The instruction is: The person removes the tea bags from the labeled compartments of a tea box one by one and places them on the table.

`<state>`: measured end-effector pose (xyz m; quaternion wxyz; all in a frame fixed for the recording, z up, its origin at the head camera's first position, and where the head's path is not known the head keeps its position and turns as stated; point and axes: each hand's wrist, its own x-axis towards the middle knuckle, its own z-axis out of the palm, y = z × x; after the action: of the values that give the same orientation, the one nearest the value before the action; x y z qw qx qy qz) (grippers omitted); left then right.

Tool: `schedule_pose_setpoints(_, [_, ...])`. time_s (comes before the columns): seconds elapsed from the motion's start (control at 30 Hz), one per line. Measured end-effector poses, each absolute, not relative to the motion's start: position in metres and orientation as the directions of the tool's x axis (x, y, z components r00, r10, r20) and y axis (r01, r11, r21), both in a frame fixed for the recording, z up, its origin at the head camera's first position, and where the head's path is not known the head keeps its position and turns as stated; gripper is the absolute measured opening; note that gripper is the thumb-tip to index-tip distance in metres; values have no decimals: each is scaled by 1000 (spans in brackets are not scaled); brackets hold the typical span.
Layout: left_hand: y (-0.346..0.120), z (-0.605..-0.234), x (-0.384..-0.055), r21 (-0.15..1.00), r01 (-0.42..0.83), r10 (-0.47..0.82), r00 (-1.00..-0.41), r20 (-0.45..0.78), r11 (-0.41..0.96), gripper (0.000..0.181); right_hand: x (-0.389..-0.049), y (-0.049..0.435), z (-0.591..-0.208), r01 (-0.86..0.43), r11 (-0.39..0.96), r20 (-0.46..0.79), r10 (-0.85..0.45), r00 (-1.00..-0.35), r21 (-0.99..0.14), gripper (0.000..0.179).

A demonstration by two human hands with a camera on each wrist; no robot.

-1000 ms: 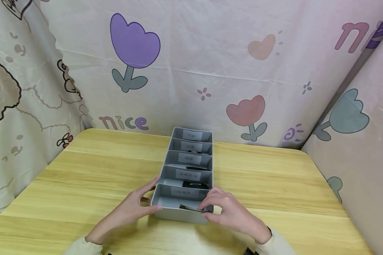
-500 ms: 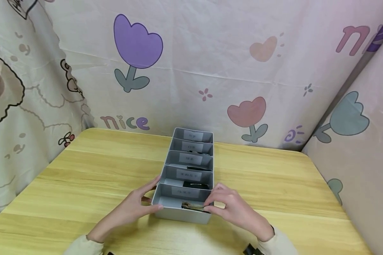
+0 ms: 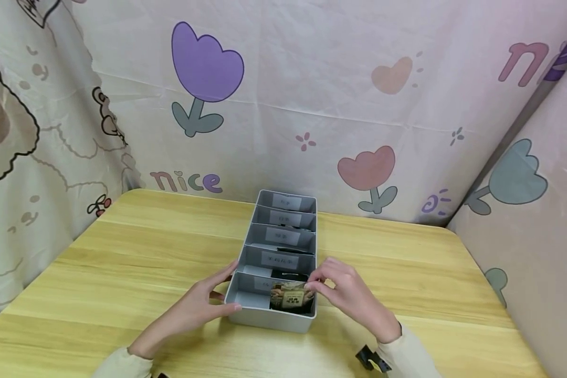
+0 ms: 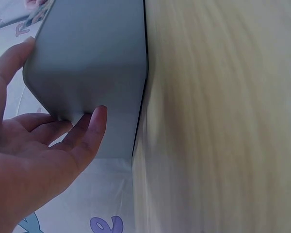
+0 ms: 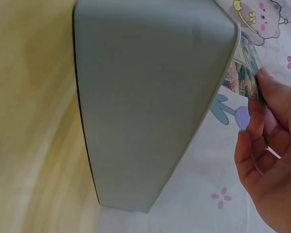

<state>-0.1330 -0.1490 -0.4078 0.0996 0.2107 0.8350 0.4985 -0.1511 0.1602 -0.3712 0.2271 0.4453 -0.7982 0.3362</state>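
A long grey divided box [image 3: 269,318] stands on the table, its short end facing me. My right hand [image 3: 352,294] pinches the upper right corner of a flat printed sachet [image 3: 290,296], green and brown with a pale panel. The sachet is upright in the nearest compartment, its top above the front rim. In the right wrist view, thumb and forefinger hold the sachet [image 5: 242,73] over the box's edge. My left hand [image 3: 198,302] spans the near left corner, thumb at the rim and fingers against the side wall; in the left wrist view its fingertips touch the grey wall [image 4: 87,63].
Several compartments run back in a row, each with a paper label [image 3: 280,260]. Dark flat packets [image 3: 289,275] lie in some of them. A black strap-like piece [image 3: 372,359] is by my right sleeve. A printed curtain [image 3: 283,105] hangs behind the wooden table [image 3: 170,236].
The sachet has come up from low in the front compartment and turned its printed face to me. My right hand has moved up and slightly right with it; the left hand has stayed put.
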Motion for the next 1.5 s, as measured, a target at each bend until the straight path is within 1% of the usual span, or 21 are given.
schedule_pose_setpoints(0.07, [-149, -407, -133, 877, 248, 450, -892, 41, 412, 84, -155, 161, -370, -865, 409, 674, -553, -489, -291, 8])
schedule_pose_setpoints(0.27, [-148, -407, -134, 879, 242, 449, -893, 36, 411, 84, -166, 162, -365, -873, 463, 714, -558, -423, -156, 11])
schedule_pose_setpoints(0.33, [-147, -407, -134, 881, 241, 451, -892, 35, 407, 84, -169, 163, -362, -869, 470, 711, -558, -427, -154, 11])
schedule_pose_setpoints(0.4, [-147, -406, -134, 882, 240, 453, -891, 35, 405, 84, -171, 164, -360, -866, 468, 708, -551, -441, -175, 11])
schedule_pose_setpoints(0.5, [-147, -407, -134, 884, 240, 453, -891, 36, 401, 84, -175, 165, -356, -854, 452, 703, -519, -486, -256, 6])
schedule_pose_setpoints(0.57, [-147, -407, -133, 883, 245, 456, -889, 40, 401, 84, -177, 166, -355, -839, 441, 703, -483, -521, -318, 8])
schedule_pose_setpoints(0.67, [-147, -408, -133, 881, 257, 458, -887, 52, 397, 84, -179, 170, -354, -778, 439, 665, -416, -620, -450, 15])
schedule_pose_setpoints(0.73, [-148, -408, -132, 879, 263, 459, -887, 58, 398, 83, -180, 173, -353, -716, 441, 616, -371, -695, -541, 13])
schedule_pose_setpoints(0.8, [-148, -409, -132, 878, 266, 456, -888, 63, 397, 83, -181, 176, -352, -640, 445, 551, -329, -767, -627, 7])
schedule_pose_setpoints(0.87, [-149, -409, -131, 878, 267, 453, -889, 66, 397, 83, -184, 179, -351, -573, 453, 495, -291, -819, -683, 6])
schedule_pose_setpoints(0.93, [-149, -409, -131, 879, 265, 455, -888, 64, 396, 83, -188, 183, -351, -518, 457, 454, -252, -855, -723, 10])
schedule_pose_setpoints(1.2, [-150, -411, -130, 889, 256, 455, -888, 61, 380, 82, -207, 198, -355, -376, 473, 350, -146, -925, -797, 14])
schedule_pose_setpoints(1.33, [-150, -410, -129, 891, 245, 456, -889, 49, 382, 82, -205, 197, -344, -337, 513, 327, -113, -938, -789, 13])
schedule_pose_setpoints(1.5, [-150, -408, -129, 892, 239, 457, -889, 42, 384, 82, -222, 211, -356, -289, 522, 294, -75, -953, -803, 21])
